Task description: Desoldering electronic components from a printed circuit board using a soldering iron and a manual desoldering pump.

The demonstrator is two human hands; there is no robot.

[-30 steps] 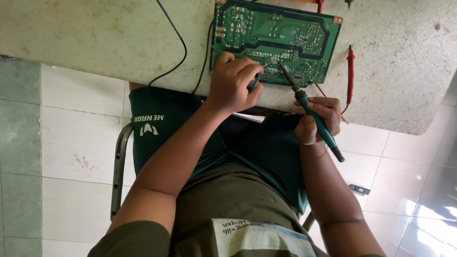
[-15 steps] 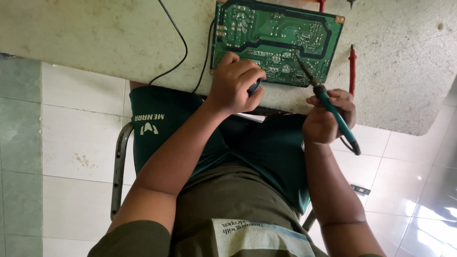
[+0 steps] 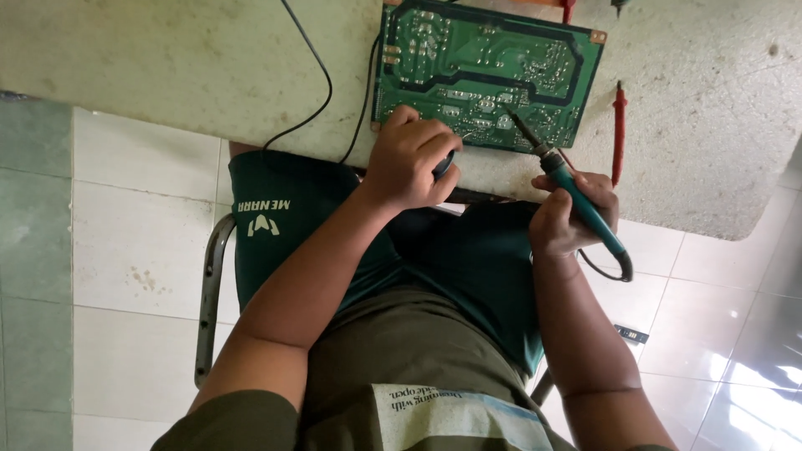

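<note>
A person seated on a metal-framed chair (image 3: 206,301) is seen from above, in an olive shirt and dark green shorts, both forearms reaching forward to a pale speckled stone tabletop (image 3: 167,58).

The right hand (image 3: 571,215) is closed around the teal plastic handle of a soldering iron (image 3: 570,196). The iron slants up and to the left, its dark metal tip resting on the near edge of a green rectangular printed circuit board (image 3: 489,71), which lies flat on the table with its solder side up. A black cord loops from the rear end of the iron's handle, below the hand.

The left hand (image 3: 409,159) is curled shut over a small dark object (image 3: 445,163) at the board's near left edge; what the object is cannot be told, as the fingers cover most of it.

A thin black cable (image 3: 322,92) curves across the tabletop to the left of the board. A red test probe (image 3: 619,134) lies on the table to the right of the board, apart from it.

Beneath the table are pale floor tiles (image 3: 125,250).
</note>
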